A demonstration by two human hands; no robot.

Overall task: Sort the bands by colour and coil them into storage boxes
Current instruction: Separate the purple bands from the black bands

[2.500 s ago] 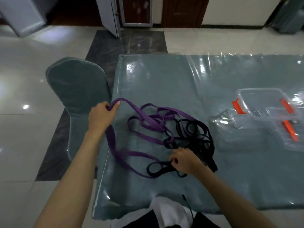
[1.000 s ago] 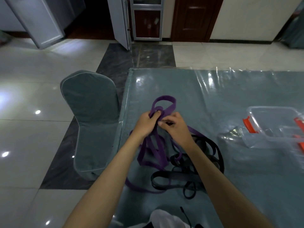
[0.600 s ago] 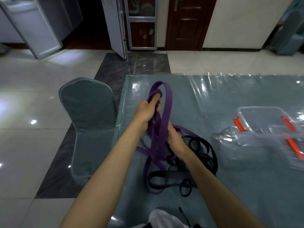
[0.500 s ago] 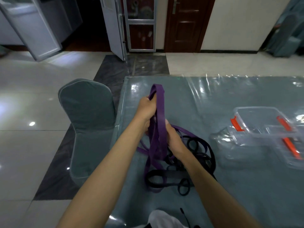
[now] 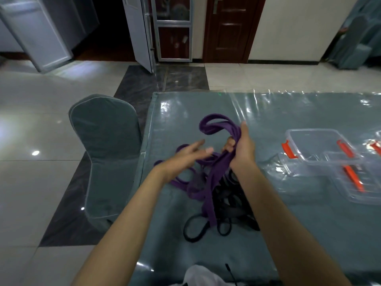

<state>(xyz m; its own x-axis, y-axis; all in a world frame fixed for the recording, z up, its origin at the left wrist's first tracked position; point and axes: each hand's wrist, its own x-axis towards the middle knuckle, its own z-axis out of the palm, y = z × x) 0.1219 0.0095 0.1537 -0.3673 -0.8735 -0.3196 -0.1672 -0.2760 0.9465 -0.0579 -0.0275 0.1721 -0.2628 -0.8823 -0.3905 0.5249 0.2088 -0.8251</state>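
Nearest to the camera, at the bottom edge, a piece of white cloth [image 5: 203, 276] shows, with a thin black cord [image 5: 231, 272] lying on it. Both bare forearms reach forward over the table [image 5: 165, 240], which has a grey-green cover under a shiny clear plastic sheet. Between the arms lies the tangle of black bands [image 5: 228, 213] on the table top, and the right forearm hides part of it. The purple band [image 5: 212, 195] hangs down across this black tangle and rises up to the right hand [image 5: 242, 148], which grips several purple strands together in a closed fist, above the table; a purple loop stands out above the fist, and other purple loops lie on the table under the left hand. The left hand [image 5: 186, 156] is just beside it, with fingers straight and spread, holding nothing; it looks a little blurred. To the right, well apart from the bands, stands a clear storage box [image 5: 321, 149] with orange clips, and nothing is inside it. A clear lid [image 5: 362, 182] with orange clips lies touching its near side. On the left, a chair [image 5: 103, 153] with a grey-green cover stands close against the table edge. Farther away is the pale tiled floor [image 5: 51, 100], then an open white door [image 5: 138, 32] and a dark wooden door [image 5: 228, 27] in the wall.
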